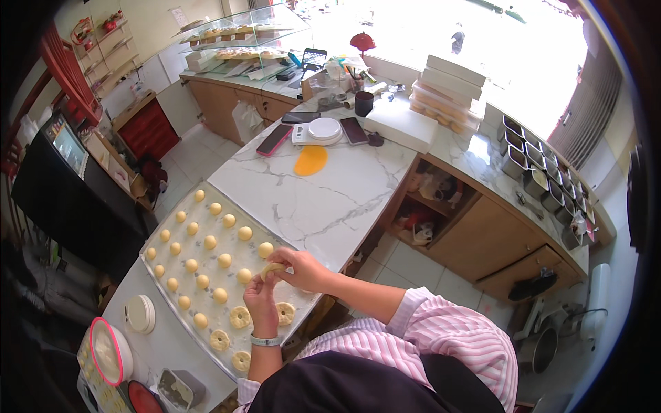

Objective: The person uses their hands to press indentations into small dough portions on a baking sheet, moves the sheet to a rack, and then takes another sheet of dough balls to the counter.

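Observation:
Between my two hands, just above a tray (pixel 180 311), is a piece of pale yellow dough (pixel 272 269). My left hand (pixel 260 297) pinches it from below, and my right hand (pixel 300 268) grips its upper right side. Fingers hide part of its shape. Rows of round dough balls (pixel 210 241) lie on the tray to the left of and beyond my hands. Near my left wrist sit several flattened dough rings (pixel 239 317), each with a hole in the middle.
A white scale (pixel 317 131), phones (pixel 274 139) and an orange scraper (pixel 310 160) lie on the marble table (pixel 289 206). A pink-rimmed tub (pixel 109 352), white lid (pixel 140 314) and metal tin (pixel 180 389) stand at lower left. Metal containers (pixel 536 182) line the right counter.

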